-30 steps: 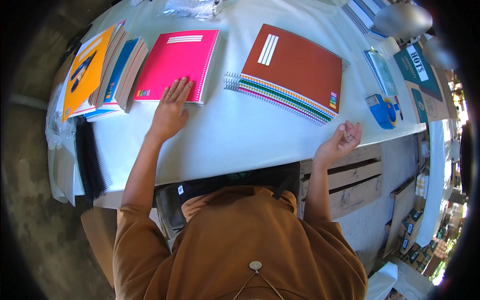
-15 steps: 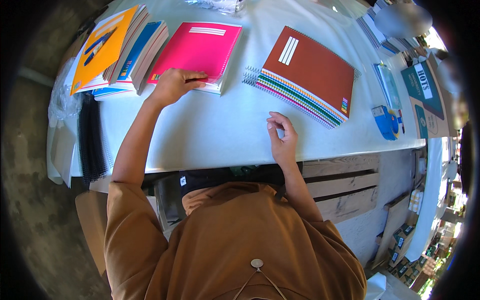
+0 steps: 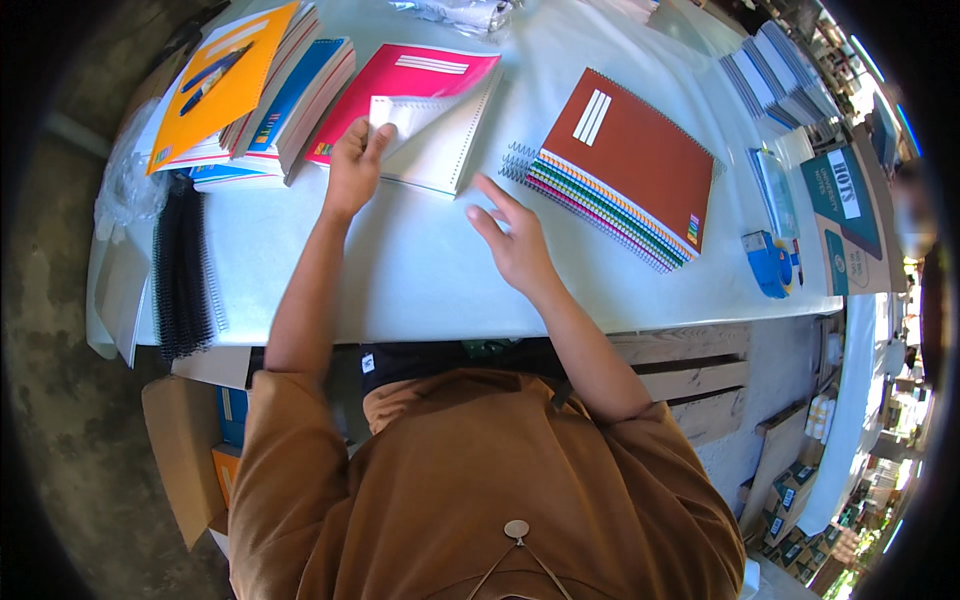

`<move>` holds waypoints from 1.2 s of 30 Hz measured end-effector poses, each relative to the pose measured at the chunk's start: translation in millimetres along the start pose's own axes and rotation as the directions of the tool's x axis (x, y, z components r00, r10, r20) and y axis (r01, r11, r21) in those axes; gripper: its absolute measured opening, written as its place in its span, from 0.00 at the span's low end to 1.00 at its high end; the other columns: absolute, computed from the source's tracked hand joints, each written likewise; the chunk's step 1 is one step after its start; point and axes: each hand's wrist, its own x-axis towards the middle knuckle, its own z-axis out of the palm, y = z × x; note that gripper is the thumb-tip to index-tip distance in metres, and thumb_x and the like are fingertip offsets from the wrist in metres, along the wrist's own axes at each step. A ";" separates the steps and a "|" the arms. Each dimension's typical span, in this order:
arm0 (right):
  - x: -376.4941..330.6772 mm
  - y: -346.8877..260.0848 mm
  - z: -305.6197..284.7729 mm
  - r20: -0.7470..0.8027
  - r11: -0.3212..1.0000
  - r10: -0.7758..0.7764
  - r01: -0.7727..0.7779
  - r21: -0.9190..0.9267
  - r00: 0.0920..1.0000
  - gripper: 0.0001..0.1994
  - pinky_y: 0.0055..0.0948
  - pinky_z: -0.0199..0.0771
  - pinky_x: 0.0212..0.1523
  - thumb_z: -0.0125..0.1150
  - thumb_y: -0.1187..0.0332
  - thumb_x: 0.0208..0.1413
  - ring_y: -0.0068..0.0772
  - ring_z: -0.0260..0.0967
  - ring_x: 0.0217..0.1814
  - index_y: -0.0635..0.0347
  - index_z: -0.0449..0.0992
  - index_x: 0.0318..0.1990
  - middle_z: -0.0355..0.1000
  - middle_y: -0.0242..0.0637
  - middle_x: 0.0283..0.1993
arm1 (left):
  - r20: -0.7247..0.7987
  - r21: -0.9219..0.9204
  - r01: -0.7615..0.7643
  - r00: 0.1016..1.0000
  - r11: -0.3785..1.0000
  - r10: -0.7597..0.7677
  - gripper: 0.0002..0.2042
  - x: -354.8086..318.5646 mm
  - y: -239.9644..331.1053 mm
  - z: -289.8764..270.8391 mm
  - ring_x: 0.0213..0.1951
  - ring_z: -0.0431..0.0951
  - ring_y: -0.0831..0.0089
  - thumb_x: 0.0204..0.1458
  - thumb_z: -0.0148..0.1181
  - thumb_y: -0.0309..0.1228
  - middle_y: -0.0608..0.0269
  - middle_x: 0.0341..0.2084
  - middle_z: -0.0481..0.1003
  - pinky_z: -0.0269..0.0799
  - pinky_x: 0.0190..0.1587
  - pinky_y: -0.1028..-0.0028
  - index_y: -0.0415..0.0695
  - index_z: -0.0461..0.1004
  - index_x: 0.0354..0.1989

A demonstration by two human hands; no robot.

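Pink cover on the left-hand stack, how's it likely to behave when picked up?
The pink cover is probably flexible, since it bends back at the left hand. It looks light, being a thin sheet. It may shift freely, as its punched edge shows no coil.

Pink cover now up at one corner in left hand, right hand nearer

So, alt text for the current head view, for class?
A left hand holds a pink cover partly folded back, baring white pages; the right hand hovers nearby. Farther right, a brown-topped notebook stack lies on the table.
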 end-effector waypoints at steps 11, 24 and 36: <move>78.9 -58.8 26.8 0.346 0.935 0.283 -0.337 0.106 0.895 0.46 0.34 0.32 0.68 0.36 0.33 0.52 0.49 0.34 0.71 0.71 0.50 0.62 0.45 0.58 0.66 | -0.076 -0.251 0.005 0.997 0.968 -0.024 0.09 -5.6 -9.3 3.7 0.32 0.68 0.85 0.55 0.54 0.31 0.69 0.29 0.73 0.64 0.37 0.82 0.37 0.71 0.39; 89.4 -76.8 38.4 0.294 0.833 0.283 -0.385 0.397 0.913 0.36 0.31 0.47 0.62 0.49 0.44 0.53 0.34 0.52 0.62 0.68 0.61 0.58 0.58 0.44 0.60 | -0.052 -0.172 0.019 0.998 0.985 -0.029 0.10 -9.7 -5.4 1.0 0.29 0.67 0.82 0.55 0.54 0.33 0.66 0.26 0.73 0.65 0.34 0.78 0.38 0.71 0.37; 93.2 -52.4 30.8 0.462 0.897 0.400 -0.440 -0.024 0.791 0.39 0.35 0.38 0.66 0.40 0.37 0.52 0.44 0.38 0.70 0.60 0.56 0.62 0.46 0.50 0.67 | -0.048 0.010 -0.057 0.997 0.998 0.057 0.11 -9.9 -12.7 4.6 0.25 0.70 0.75 0.52 0.57 0.36 0.58 0.24 0.74 0.66 0.32 0.75 0.42 0.72 0.37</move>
